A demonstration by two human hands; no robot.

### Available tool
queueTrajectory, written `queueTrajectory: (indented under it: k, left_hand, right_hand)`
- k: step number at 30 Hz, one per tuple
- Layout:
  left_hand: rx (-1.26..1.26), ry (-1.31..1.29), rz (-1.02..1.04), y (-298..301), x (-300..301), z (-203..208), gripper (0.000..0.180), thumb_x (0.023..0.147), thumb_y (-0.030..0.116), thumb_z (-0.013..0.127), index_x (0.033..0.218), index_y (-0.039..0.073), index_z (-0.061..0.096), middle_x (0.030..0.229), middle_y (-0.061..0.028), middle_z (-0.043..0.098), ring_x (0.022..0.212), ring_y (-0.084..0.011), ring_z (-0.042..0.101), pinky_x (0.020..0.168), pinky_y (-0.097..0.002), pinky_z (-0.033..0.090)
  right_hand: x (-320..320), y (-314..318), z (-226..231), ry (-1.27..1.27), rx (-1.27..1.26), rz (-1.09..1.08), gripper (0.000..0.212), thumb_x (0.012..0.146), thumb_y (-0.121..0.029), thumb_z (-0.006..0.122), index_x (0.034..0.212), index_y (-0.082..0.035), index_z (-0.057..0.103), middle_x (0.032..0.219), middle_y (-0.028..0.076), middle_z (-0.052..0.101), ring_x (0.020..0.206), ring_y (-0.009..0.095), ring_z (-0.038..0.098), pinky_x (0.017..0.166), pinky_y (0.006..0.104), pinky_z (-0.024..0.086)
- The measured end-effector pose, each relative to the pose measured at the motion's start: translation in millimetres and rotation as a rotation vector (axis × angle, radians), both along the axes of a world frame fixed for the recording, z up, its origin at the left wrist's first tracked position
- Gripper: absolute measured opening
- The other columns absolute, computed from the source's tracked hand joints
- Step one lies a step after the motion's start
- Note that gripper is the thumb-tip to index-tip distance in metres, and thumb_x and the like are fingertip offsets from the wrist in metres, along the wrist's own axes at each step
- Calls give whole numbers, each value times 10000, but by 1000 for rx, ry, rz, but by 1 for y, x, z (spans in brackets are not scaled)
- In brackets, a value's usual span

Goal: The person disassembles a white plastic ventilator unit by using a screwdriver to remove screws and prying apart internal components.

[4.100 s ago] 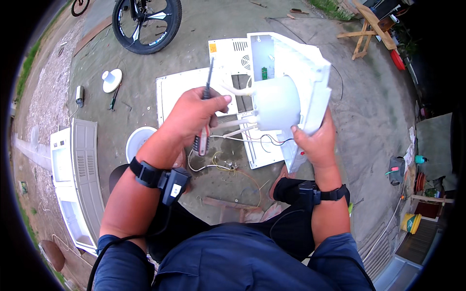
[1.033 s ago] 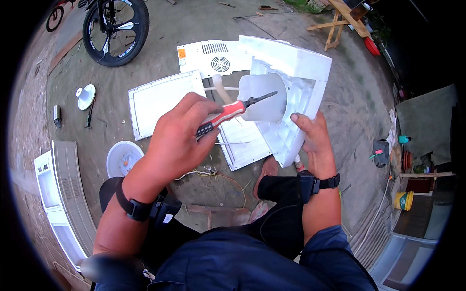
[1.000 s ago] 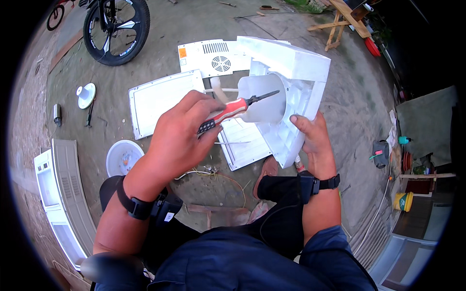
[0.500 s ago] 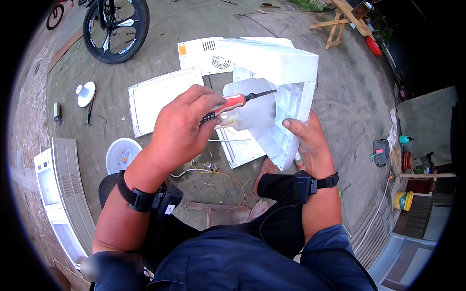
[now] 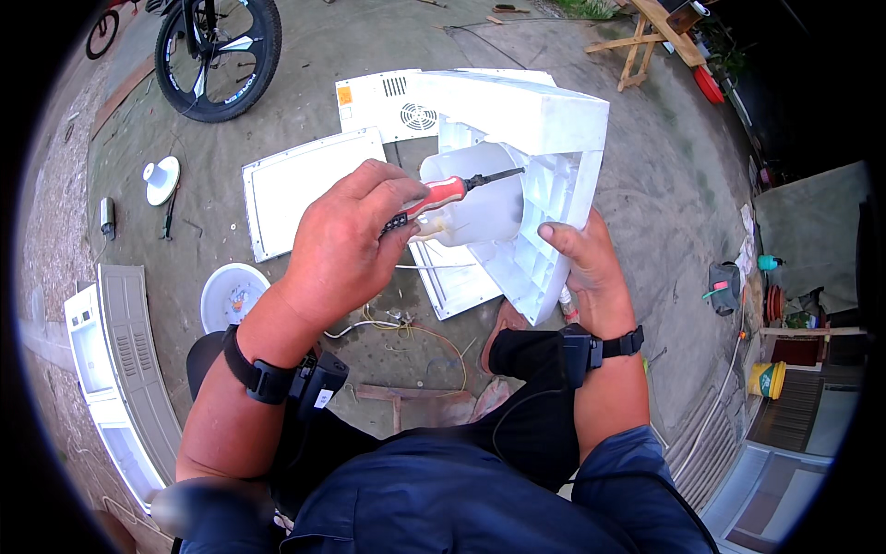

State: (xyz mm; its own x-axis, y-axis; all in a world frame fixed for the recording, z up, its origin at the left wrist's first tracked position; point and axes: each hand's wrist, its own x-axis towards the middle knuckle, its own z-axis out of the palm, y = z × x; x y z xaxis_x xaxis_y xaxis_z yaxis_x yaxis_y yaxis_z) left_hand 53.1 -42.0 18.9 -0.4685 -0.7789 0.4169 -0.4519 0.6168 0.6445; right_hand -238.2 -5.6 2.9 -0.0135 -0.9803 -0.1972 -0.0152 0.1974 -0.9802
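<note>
My left hand (image 5: 355,226) is closed round the red and white handle of a screwdriver (image 5: 448,192). Its dark shaft points right, with the tip at the inner wall of a white plastic housing (image 5: 563,120). The housing stands tilted in front of me, its ribbed inside turned toward the left. My right hand (image 5: 591,263) grips the housing's right edge, thumb on the inner side and the other fingers mostly hidden behind. A translucent white tub (image 5: 471,198) sits within the housing, behind the screwdriver. Whether the tip touches the plastic I cannot tell.
White panels (image 5: 309,189) lie on the ground beneath and left of the housing. A white bowl (image 5: 235,288) with small parts stands by my left forearm. Loose wires (image 5: 401,320) lie below. A bicycle wheel (image 5: 219,60) is far left, a grey-and-white appliance casing (image 5: 129,351) near left.
Little differs. The housing and the tub in it have shifted very slightly; both hands keep their grips and the screwdriver stays in about the same place.
</note>
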Motion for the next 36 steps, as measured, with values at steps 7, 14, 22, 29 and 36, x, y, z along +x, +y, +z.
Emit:
queueTrajectory:
  k: [7,14,22,29,36]
  left_hand:
    - [2,-9,1,0,0,-1,338,758,-24,707,1081,38,628,1058,-130,618,930,-320,641,759,-370,532]
    - [-156,-88,7,-6,-1,0,343,733,-34,729,1045,86,652,1032,-118,594,894,-304,633,723,-373,523]
    - [-109,-73,27,-15,6,1,374,718,-37,742,1054,107,664,972,-98,579,871,-290,620,701,-374,511]
    - [231,51,39,-6,5,0,323,801,34,734,1109,30,636,991,-112,617,832,-296,641,747,-361,519]
    - [420,240,40,-3,0,-1,343,866,108,715,1137,-26,553,1021,-133,613,954,-196,617,842,-321,505]
  right_hand:
    - [0,0,-2,-7,-8,5,881,674,-312,806,1388,49,439,1239,161,589,1150,271,581,975,397,477]
    - [1,1,1,-36,-4,3,864,677,-310,799,1380,49,448,1230,161,596,1147,275,587,971,397,482]
    - [-8,3,-3,-33,11,65,835,678,-289,795,1368,45,461,1226,153,602,1135,263,595,958,388,491]
    - [-3,4,-2,-31,17,18,837,673,-296,801,1362,44,468,1224,146,604,1126,252,596,956,382,489]
    - [-6,3,-3,-16,-3,2,839,675,-311,808,1358,43,474,1209,139,609,1124,252,596,951,381,490]
